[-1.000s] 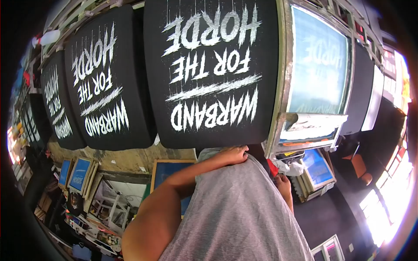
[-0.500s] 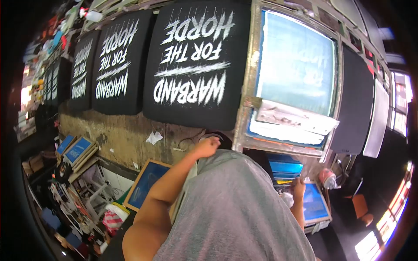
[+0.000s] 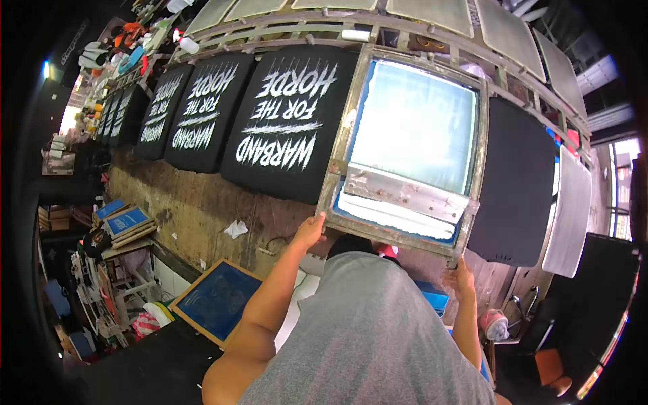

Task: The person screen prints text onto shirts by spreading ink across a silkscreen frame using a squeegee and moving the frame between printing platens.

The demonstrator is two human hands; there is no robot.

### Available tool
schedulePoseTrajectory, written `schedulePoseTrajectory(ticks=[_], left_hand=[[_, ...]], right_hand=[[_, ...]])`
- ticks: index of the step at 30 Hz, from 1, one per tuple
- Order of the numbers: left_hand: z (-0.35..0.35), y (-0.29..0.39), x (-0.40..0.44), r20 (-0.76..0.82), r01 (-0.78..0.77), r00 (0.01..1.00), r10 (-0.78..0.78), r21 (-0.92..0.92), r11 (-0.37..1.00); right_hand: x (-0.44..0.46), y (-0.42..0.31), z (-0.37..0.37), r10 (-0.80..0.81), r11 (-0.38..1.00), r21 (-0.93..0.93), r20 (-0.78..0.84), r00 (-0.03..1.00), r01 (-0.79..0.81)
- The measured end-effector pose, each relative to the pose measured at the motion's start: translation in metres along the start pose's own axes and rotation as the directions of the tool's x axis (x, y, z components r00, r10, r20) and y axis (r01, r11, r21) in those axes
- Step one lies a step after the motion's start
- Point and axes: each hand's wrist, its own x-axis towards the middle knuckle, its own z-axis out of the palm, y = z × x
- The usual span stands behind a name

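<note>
Left hand (image 3: 310,231) grips the printing screen (image 3: 415,125) by one corner, right hand (image 3: 462,278) at another, closure unclear — and level handling is key!

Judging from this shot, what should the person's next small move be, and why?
Probably raise the near edge of the screen frame, perhaps to move it toward the plain black panel on its right. The left hand and right hand are at its near corners, the squeegee lies across it, and the lettered panel on its left is already printed.
</note>
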Motion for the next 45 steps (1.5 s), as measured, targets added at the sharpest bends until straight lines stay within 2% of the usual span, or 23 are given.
schedulePoseTrajectory(ticks=[8,16,21,22,23,24,25,26,28,29,31,32,33,34,35,36,37,38,39,40,41,43,45], left_hand=[[0.002,0.039,-0.017,0.020,0.191,0.981,-0.192,0.044,0.981],[0.000,0.035,-0.005,0.150,0.117,0.981,-0.120,0.024,0.993],[-0.009,0.038,0.002,0.242,0.112,0.961,-0.135,0.107,0.988],[-0.013,0.036,0.004,0.230,0.128,0.960,-0.162,0.153,0.980],[-0.017,0.033,0.003,0.217,0.149,0.957,-0.192,0.197,0.969],[-0.026,0.053,-0.003,0.261,-0.005,0.957,-0.126,0.451,0.893],[-0.037,0.074,-0.005,0.324,-0.174,0.944,-0.064,0.655,0.735],[-0.051,0.060,0.020,0.307,-0.173,0.945,-0.112,0.761,0.626],[-0.058,0.101,0.020,0.231,-0.228,0.971,0.055,0.846,0.482],[-0.051,0.127,0.009,0.208,-0.340,0.921,0.329,0.842,0.420],[-0.032,0.161,0.012,0.191,-0.518,0.778,0.599,0.735,0.438],[-0.020,0.180,0.011,0.241,-0.569,0.750,0.616,0.709,0.417],[-0.007,0.194,0.012,0.331,-0.659,0.611,0.719,0.716,0.230],[0.007,0.204,0.012,0.402,-0.675,0.528,0.748,0.733,0.083],[0.018,0.205,0.017,0.399,-0.671,0.528,0.750,0.737,0.082],[0.030,0.203,0.026,0.492,-0.699,0.464,0.737,0.714,-0.035],[0.038,0.201,0.034,0.580,-0.720,0.399,0.710,0.678,-0.150],[0.043,0.201,0.039,0.580,-0.719,0.402,0.708,0.679,-0.149],[0.046,0.204,0.042,0.606,-0.702,0.525,0.598,0.705,-0.098],[0.048,0.209,0.047,0.616,-0.677,0.630,0.473,0.734,-0.054],[0.047,0.218,0.049,0.614,-0.675,0.630,0.476,0.736,-0.056],[0.044,0.241,0.048,0.710,-0.713,0.688,0.152,0.700,-0.039],[0.039,0.278,0.064,0.677,-0.686,0.689,0.258,0.724,-0.069]], right_hand=[[-0.007,-0.020,0.007,0.113,0.989,0.101,-0.022,0.993,-0.110],[0.013,0.003,-0.008,0.215,0.963,0.169,-0.024,0.976,-0.208],[-0.007,-0.026,0.010,0.236,0.972,0.038,-0.057,0.970,-0.234],[-0.014,-0.034,0.014,0.244,0.969,0.049,-0.073,0.967,-0.240],[-0.022,-0.048,0.017,0.217,0.970,-0.096,-0.062,0.974,-0.222],[-0.030,-0.060,0.017,0.198,0.950,-0.238,-0.048,0.979,-0.204],[-0.034,-0.074,0.014,0.208,0.949,-0.230,-0.063,0.976,-0.217],[-0.033,-0.092,0.012,0.048,0.813,-0.576,-0.073,0.996,-0.082],[-0.027,-0.122,0.014,-0.349,0.495,-0.855,-0.036,0.936,0.152],[-0.027,-0.130,0.017,-0.562,0.422,-0.873,-0.042,0.826,0.243],[-0.032,-0.179,0.043,-0.542,0.446,-0.847,0.001,0.840,0.288],[-0.030,-0.194,0.055,-0.631,0.350,-0.845,0.107,0.769,0.404],[-0.026,-0.204,0.067,-0.704,0.240,-0.826,0.213,0.677,0.510],[-0.020,-0.210,0.078,-0.706,0.239,-0.823,0.217,0.674,0.516],[-0.012,-0.212,0.088,-0.758,0.021,-0.812,0.367,0.539,0.583],[-0.004,-0.214,0.096,-0.763,-0.200,-0.766,0.513,0.393,0.612],[0.004,-0.216,0.101,-0.763,-0.200,-0.764,0.515,0.391,0.614],[0.012,-0.218,0.106,-0.590,-0.199,-0.791,0.568,0.573,0.579],[0.022,-0.217,0.109,-0.382,-0.210,-0.813,0.579,0.720,0.542],[0.043,-0.210,0.106,-0.397,-0.180,-0.815,0.572,0.717,0.551],[0.040,-0.221,0.109,-0.400,-0.182,-0.814,0.574,0.714,0.552],[0.018,-0.256,0.117,-0.099,-0.151,-0.854,0.515,0.852,0.499],[0.023,-0.288,0.118,-0.241,-0.177,-0.835,0.550,0.800,0.521]])
